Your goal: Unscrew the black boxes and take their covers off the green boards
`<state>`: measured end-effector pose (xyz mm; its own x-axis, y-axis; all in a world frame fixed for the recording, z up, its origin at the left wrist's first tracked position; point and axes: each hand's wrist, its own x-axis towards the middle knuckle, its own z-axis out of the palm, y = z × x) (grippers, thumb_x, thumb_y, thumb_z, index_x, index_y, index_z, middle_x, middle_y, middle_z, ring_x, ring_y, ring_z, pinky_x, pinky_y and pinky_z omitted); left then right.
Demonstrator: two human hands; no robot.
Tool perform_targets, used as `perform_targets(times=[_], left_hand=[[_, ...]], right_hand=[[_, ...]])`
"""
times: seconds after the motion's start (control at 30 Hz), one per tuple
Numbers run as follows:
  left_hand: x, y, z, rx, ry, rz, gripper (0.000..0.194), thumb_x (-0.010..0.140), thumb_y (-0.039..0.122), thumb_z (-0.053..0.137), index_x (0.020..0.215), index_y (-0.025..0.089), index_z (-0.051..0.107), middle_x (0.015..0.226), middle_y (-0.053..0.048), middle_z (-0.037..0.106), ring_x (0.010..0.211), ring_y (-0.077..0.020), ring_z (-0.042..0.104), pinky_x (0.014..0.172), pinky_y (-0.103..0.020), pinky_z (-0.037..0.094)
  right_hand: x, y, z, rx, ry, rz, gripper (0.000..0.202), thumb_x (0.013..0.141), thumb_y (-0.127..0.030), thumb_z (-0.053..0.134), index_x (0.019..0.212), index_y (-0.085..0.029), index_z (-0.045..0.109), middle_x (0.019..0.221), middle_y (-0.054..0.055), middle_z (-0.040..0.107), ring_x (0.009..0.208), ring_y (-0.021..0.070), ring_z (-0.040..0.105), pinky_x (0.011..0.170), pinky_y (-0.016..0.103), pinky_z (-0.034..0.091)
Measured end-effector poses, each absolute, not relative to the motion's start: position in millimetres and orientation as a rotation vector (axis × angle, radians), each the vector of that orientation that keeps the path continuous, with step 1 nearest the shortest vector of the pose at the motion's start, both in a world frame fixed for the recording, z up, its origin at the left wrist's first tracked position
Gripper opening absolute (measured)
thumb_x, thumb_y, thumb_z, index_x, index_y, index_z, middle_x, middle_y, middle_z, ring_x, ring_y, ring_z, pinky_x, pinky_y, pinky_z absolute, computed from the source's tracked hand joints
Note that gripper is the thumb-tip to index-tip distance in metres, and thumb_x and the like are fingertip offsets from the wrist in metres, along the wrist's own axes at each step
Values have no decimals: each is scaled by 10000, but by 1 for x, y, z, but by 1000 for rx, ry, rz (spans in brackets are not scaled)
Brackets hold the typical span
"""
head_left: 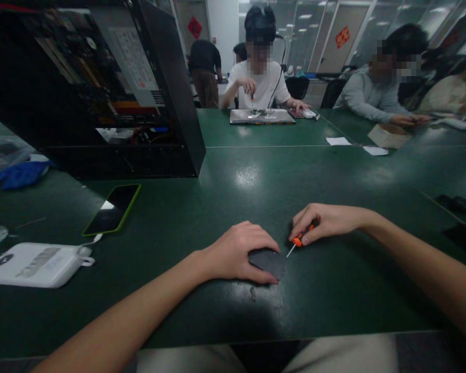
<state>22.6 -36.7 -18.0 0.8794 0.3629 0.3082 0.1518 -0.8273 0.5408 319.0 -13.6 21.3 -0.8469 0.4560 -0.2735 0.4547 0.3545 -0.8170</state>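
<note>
A dark, rounded piece that looks like a computer mouse [270, 263] lies on the green table near its front edge. Around its left end my left hand [243, 251] is closed, thumb on the near side and fingers on the far side. My right hand [320, 223] grips the orange and black handle of a small screwdriver [298, 240]. The screwdriver slants down to the left, its thin metal tip beside the right end of the dark piece. Whether the tip touches it I cannot tell.
An open black computer case [171, 93] stands at the back left. Before it lie a phone [114, 210] with a green edge and a white power bank [39, 264] with a cable. A blue glove [21, 175] is far left. Several people sit across the table [233, 191].
</note>
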Motion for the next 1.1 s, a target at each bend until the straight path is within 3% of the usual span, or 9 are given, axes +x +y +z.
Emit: perform_targets(times=[0.37, 0.57, 0.77, 0.9, 1.0, 1.1], left_hand=[[26, -42, -22, 2445, 448, 657, 529, 773, 542, 873, 1134, 187, 719, 1096, -88, 774, 1035, -250, 716, 961, -369, 492], [18, -40, -17, 2375, 523, 680, 489, 833, 447, 846, 1221, 188, 702, 1177, -97, 757, 1091, -249, 709, 986, -367, 530], [17, -39, -19, 2292, 747, 685, 459, 810, 429, 867, 1175, 187, 728, 1102, -57, 788, 966, -230, 748, 880, -328, 559], [21, -41, -20, 2280, 787, 734, 473, 820, 419, 856, 1210, 192, 715, 1182, -74, 774, 1052, -249, 739, 968, -360, 555], [11, -33, -16, 2357, 709, 607, 589, 806, 394, 861, 1329, 204, 667, 1283, -88, 742, 1135, -265, 718, 1018, -387, 534], [-1, -23, -13, 2381, 694, 529, 484, 827, 415, 836, 1242, 190, 727, 1160, -71, 781, 1021, -240, 745, 918, -333, 547]], right_hand=[[324, -34, 6, -986, -2431, 1391, 397, 932, -493, 695, 1190, -209, 795, 1096, 79, 760, 1011, 191, 694, 899, 322, 513], [338, -55, 21, -1087, -2470, 1068, 335, 959, -437, 678, 1213, -248, 789, 1084, 74, 763, 968, 191, 703, 836, 297, 520], [327, -105, 1, -1269, -2394, 725, 330, 1019, -406, 579, 1256, -252, 749, 1004, 73, 745, 844, 176, 689, 730, 285, 527], [311, -124, -21, -1306, -2315, 522, 328, 1035, -368, 539, 1290, -254, 711, 1035, 83, 741, 846, 184, 692, 741, 300, 545], [307, -124, -27, -1292, -2337, 391, 341, 1038, -351, 522, 1315, -249, 692, 1028, 86, 734, 815, 183, 689, 714, 300, 537], [310, -119, -26, -1244, -2404, 348, 353, 1038, -345, 518, 1333, -246, 684, 1024, 89, 730, 806, 182, 686, 691, 292, 523]])
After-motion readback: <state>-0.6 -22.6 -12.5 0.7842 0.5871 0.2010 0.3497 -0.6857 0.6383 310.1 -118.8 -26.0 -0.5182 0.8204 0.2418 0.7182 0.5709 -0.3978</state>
